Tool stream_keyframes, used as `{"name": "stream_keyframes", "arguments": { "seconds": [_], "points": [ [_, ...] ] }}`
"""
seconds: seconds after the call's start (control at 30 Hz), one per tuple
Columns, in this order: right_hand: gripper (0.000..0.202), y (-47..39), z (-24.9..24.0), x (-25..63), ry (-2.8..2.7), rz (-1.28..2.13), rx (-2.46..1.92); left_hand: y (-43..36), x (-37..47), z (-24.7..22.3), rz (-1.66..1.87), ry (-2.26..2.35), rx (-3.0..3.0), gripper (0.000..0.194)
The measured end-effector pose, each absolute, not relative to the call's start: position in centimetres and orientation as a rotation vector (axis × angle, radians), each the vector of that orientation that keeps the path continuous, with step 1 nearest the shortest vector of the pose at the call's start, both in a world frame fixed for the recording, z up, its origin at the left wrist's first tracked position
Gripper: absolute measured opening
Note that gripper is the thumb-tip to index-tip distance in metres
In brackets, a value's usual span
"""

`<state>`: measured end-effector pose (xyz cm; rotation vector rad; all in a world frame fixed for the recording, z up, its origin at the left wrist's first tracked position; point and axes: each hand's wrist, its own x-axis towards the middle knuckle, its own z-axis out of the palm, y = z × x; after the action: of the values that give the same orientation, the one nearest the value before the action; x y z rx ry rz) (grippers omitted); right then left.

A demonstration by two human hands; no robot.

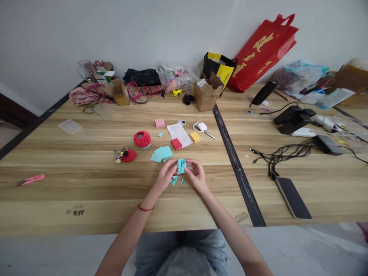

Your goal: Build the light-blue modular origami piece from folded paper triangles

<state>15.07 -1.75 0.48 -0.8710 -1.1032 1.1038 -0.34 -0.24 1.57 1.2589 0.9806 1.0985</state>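
Observation:
Between my two hands is a turquoise folded-paper piece (181, 166) with many ridges. My left hand (167, 172) closes on its left side and my right hand (197, 175) on its right side. Small turquoise folded triangles (174, 181) lie just below on the table. Beyond my left hand is a spread of flat turquoise paper (161, 154). A round red folded-paper piece (142, 139) with a turquoise base stands further left. Scissors and a red item (128, 155) lie near it.
Behind my hands are a red pad (176, 143), a yellow pad (194, 137), a pink pad (160, 122), a written sheet (179, 133) and white scissors (202, 127). A pink cutter (31, 179) lies far left; cables and a power bank (293, 197) lie right.

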Motion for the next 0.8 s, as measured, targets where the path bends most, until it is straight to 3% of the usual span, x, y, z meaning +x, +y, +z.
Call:
{"name": "stream_keyframes", "arguments": {
  "seconds": [0.37, 0.8],
  "points": [
    [0.031, -1.6, 0.7, 15.2, -1.073, 1.245, -0.945, -0.7, 0.0, 1.7, 1.136, 1.102, 1.482, 0.047],
    [0.035, -1.3, -0.3, 14.9, -0.743, 1.588, -0.857, -0.8, -0.2, 2.1, 1.114, 1.121, 1.776, 0.033]
  ]
}}
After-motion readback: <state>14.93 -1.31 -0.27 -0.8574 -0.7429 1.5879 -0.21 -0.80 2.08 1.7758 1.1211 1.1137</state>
